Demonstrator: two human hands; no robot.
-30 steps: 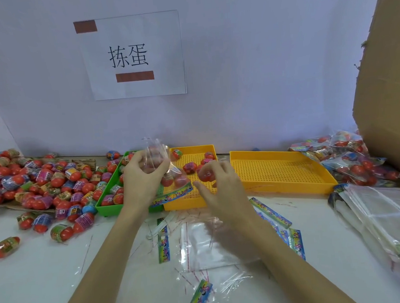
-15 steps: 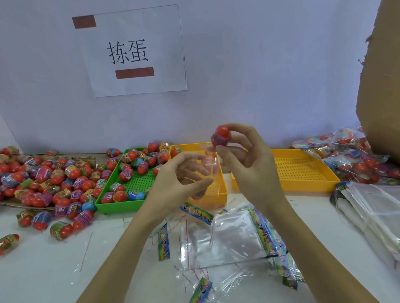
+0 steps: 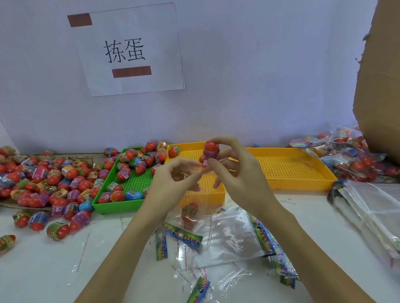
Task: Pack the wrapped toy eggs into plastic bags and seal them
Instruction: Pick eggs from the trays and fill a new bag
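Right hand [image 3: 237,172] up over the middle yellow tray [image 3: 217,196], pinching a red toy egg [image 3: 211,149] between thumb and fingertips, other fingers curled. Left hand [image 3: 172,179] just beside it, fingers bent, pinching the top of a clear plastic bag [image 3: 193,211] with one egg hanging inside. More eggs [image 3: 40,183] piled at left and in the green tray [image 3: 117,205]
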